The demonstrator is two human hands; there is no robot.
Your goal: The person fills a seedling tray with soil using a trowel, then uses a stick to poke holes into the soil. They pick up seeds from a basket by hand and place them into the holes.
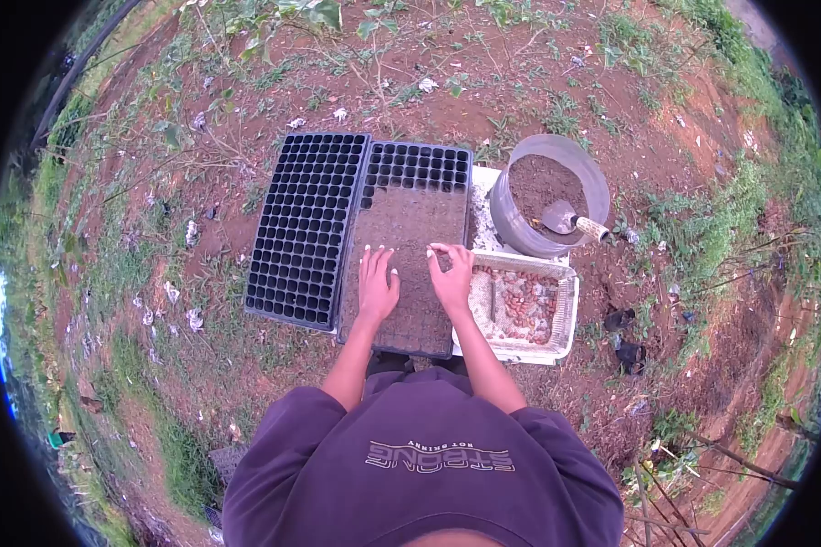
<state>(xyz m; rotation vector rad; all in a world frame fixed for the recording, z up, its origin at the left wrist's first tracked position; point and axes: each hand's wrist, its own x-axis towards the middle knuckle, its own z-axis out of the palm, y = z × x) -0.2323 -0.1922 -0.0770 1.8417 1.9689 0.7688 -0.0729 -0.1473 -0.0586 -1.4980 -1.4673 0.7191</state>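
Note:
A black seedling tray [410,314] lies in front of me, most of its cells covered with brown soil [410,214]. Over the left part of that soil, my left hand [377,284] rests with its fingers stretched out, holding nothing. My right hand [452,278] is above the right side of the same tray, thumb and forefinger brought together in a pinch. Whatever may be between those fingertips is too small to make out. Beside my right hand stands a white rectangular tray [564,319] with small reddish-brown, seed-like pieces [526,305] in it.
A second black seedling tray [306,228], its cells unfilled, lies on the left. At the back right, a clear round bucket [511,219] holds soil with a trowel [561,217] stuck in it. A white surface [483,196] shows under the trays. Weedy ground surrounds everything.

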